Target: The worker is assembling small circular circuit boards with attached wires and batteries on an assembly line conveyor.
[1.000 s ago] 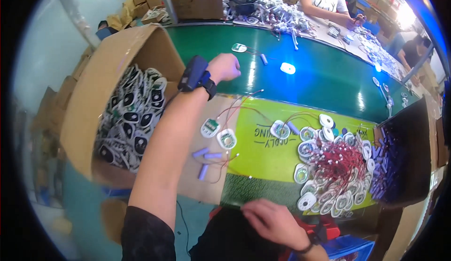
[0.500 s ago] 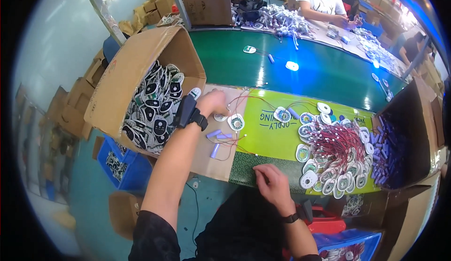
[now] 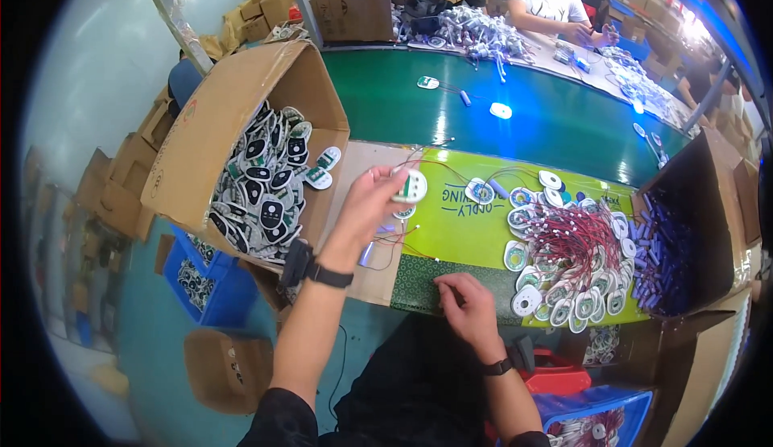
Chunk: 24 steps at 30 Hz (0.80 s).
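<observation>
My left hand (image 3: 372, 205) is raised over the near side of the bench, fingers pinching a white oval plastic casing (image 3: 415, 187) with a green circuit board on it. Beneath that hand, a white ring-shaped part (image 3: 404, 213) is partly covered. Lavender battery cells (image 3: 366, 254) with thin red wires lie on the brown cardboard sheet (image 3: 377, 283), partly hidden by the hand. My right hand (image 3: 469, 308) rests on the dark green mat (image 3: 419, 287), its fingers curled with nothing visible in them. Two more casings with green boards (image 3: 319, 177) lie at the mouth of the cardboard box.
The tipped cardboard box (image 3: 201, 125) at left holds many black-and-white casings. At right are a pile of round white parts with red wires (image 3: 572, 246) and a box of lavender cells (image 3: 700, 237). Beyond runs a green conveyor belt (image 3: 370, 93); a person (image 3: 547, 4) sits across it.
My left hand has come up and toward me from the cardboard sheet, now showing a white casing in its fingers. Two casings now show at the box mouth. My right hand has stayed in place.
</observation>
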Motion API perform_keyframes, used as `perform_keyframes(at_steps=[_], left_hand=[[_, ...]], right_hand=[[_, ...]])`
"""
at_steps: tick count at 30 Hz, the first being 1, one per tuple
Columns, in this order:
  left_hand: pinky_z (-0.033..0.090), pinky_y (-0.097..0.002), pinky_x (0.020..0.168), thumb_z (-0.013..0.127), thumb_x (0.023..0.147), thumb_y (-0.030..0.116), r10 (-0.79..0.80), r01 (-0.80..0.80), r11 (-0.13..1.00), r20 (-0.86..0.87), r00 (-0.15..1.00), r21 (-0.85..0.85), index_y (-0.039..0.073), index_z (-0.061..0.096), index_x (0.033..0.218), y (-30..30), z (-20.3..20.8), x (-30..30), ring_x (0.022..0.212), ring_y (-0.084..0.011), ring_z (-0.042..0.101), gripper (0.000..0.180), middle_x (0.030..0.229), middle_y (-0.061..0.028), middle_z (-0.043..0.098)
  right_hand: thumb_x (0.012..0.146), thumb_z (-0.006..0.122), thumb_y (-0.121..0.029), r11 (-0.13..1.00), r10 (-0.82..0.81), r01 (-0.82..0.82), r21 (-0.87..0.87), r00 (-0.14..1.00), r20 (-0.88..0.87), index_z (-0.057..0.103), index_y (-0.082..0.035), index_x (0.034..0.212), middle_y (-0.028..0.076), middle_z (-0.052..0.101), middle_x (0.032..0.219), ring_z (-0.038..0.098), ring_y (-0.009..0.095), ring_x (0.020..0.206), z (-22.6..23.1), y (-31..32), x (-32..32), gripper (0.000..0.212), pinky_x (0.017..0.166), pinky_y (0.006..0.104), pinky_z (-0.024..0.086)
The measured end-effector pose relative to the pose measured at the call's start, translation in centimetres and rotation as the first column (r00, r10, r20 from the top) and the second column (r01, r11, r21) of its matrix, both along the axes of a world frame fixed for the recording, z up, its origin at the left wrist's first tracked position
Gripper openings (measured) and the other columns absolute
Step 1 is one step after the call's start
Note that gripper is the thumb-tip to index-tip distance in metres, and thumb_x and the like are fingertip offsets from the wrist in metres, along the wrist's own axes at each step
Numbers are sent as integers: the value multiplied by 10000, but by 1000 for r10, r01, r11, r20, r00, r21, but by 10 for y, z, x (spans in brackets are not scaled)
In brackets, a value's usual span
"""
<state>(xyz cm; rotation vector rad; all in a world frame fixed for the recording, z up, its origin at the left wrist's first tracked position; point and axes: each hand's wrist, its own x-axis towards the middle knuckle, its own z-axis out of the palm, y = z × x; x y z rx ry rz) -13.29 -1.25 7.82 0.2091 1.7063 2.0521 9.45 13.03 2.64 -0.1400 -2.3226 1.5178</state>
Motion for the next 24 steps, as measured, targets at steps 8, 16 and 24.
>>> perform_keyframes(at_steps=[8,16,24], left_hand=[[649,-315,761,659,1045,122,48,-46,989,-7,999,141,-25,574,1292,-9,-59,100,988,-183,738,300,1158,-129,715],[599,-282,688,677,1029,116,-35,-32,986,-387,921,-165,13,653,1282,-11,-71,114,799,-151,764,275,970,-120,766],[564,-334,625,697,1023,240,-9,-63,982,-381,925,-177,66,694,1253,-12,-79,114,734,-186,771,289,848,-146,761]], right_hand=[[1004,661,-103,982,-84,117,-145,972,219,709,-13,1163,129,728,1027,716,186,821,33,16,-26,189,724,313,572],[875,698,-68,876,-130,134,463,991,-41,732,-22,1055,193,701,1010,674,386,958,32,58,-148,188,847,483,549],[863,674,-74,624,-141,141,769,988,-67,730,-24,1017,195,686,1052,638,394,1021,14,33,-247,172,916,475,533]])
